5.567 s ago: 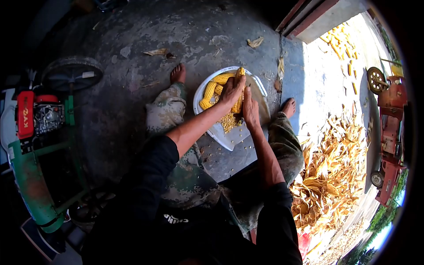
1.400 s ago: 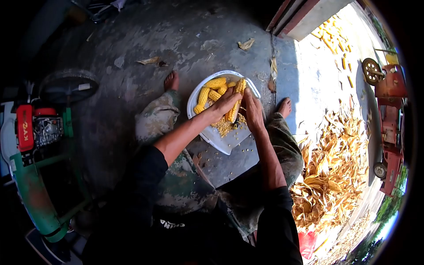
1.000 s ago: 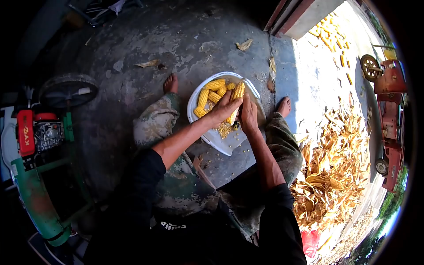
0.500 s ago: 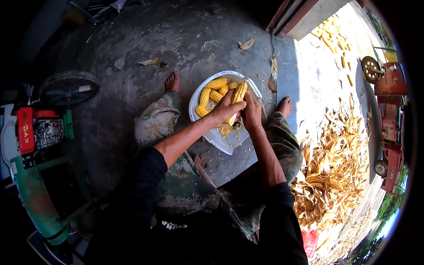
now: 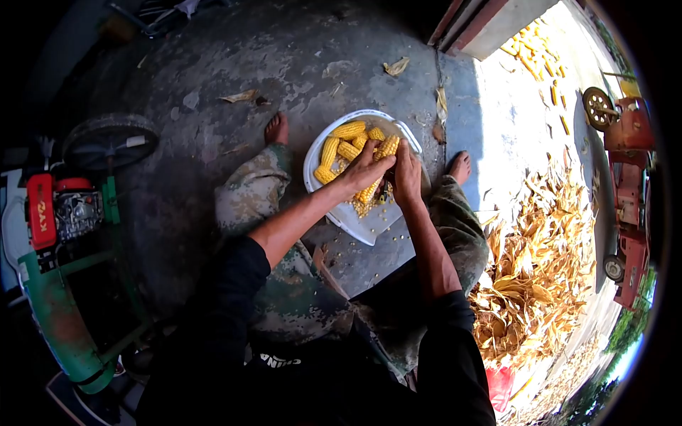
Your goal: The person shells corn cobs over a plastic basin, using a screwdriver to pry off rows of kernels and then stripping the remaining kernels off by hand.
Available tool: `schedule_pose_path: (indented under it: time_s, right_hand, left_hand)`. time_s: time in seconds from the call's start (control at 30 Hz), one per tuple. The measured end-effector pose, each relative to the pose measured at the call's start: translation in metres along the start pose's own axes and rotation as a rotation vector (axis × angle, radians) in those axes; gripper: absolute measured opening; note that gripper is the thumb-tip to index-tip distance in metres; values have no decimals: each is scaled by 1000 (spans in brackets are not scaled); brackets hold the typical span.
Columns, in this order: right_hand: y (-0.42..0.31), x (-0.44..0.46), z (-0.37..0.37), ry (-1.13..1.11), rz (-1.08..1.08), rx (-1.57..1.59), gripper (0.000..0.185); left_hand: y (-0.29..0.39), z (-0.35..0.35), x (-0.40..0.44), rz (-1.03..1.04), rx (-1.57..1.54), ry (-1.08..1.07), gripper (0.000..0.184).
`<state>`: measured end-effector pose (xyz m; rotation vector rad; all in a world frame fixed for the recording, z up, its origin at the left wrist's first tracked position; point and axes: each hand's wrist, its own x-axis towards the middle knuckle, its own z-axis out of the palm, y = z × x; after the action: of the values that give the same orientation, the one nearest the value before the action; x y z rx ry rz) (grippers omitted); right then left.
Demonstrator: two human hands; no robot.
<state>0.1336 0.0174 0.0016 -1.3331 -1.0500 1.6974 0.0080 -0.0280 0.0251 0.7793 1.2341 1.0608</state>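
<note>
Over a white basin point(image 5: 310, 167) between my feet, both hands grip one yellow corn cob point(image 5: 387, 147). My left hand point(image 5: 365, 172) is closed around its middle, and the cob's lower end shows below the fingers. Pressed against the cob's right side is my right hand point(image 5: 407, 176), also closed, its fingers partly hidden. A small dark and yellow object point(image 5: 386, 190) shows under the right hand; I cannot make out what it is. Several whole corn cobs point(image 5: 329, 152) lie in the basin, with loose kernels point(image 5: 362, 210) near its lower side.
Dry husks point(image 5: 526, 284) are heaped on the right, with more cobs point(image 5: 536, 53) in the sunlight beyond the doorpost point(image 5: 490, 32). A green machine with a red engine point(image 5: 41, 211) stands at left. A red vehicle point(image 5: 629, 192) is outside.
The held cob has dropped lower and lies more tilted, its upper end nearer the basin. My left fingers have shifted along it, and my right hand has moved slightly.
</note>
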Motion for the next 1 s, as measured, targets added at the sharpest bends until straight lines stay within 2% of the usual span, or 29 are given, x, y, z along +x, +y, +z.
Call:
schedule_pose_path:
  time_s: [0.1, 0.2, 0.37, 0.43, 0.6, 0.73, 0.93, 1.0]
  right_hand:
    - [2, -6, 1, -31, -67, 11, 50]
    - [-2, -10, 3, -64, -40, 43, 46]
    - [-18, -18, 12, -79, -35, 118, 45]
    - [-27, -21, 16, -68, 99, 198, 46]
    - [-33, -21, 13, -149, 130, 240, 48]
    - [-26, -14, 7, -261, 86, 198, 46]
    - [-22, -18, 4, -256, 99, 231, 31]
    - [-18, -14, 2, -270, 91, 225, 32]
  left_hand:
    - [2, -5, -1, -85, 5, -73, 53]
    - [2, 2, -3, 6, -23, -68, 47]
    - [9, 0, -1, -60, -143, -43, 45]
    - [13, -1, 0, -57, -181, -32, 45]
    - [20, -5, -1, -147, -308, -77, 43]
    - [14, -7, 0, -160, -288, -60, 40]
    - [10, -6, -1, -189, -272, -25, 38]
    - [12, -4, -1, -155, -232, -48, 38]
